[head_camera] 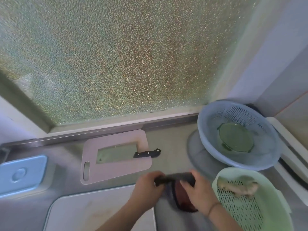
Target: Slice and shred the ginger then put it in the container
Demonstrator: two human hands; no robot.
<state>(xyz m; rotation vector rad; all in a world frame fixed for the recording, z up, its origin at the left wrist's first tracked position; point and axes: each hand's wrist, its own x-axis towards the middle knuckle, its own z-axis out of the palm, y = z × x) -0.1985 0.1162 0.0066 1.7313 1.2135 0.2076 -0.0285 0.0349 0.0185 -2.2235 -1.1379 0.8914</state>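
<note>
Cleaver [120, 153] lies on cutting board [115, 167] left of stacked colanders [216, 147] holding a container [236, 137]; ginger [236, 186] in basket [270, 214] front right.

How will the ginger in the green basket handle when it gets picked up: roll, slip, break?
The ginger looks knobby and irregular, so it probably won't roll far. It lies loose on the slotted green basket, apparently free to lift. It looks solid, likely stiff. Slipperiness can't be judged; the frame is blurred.
</note>
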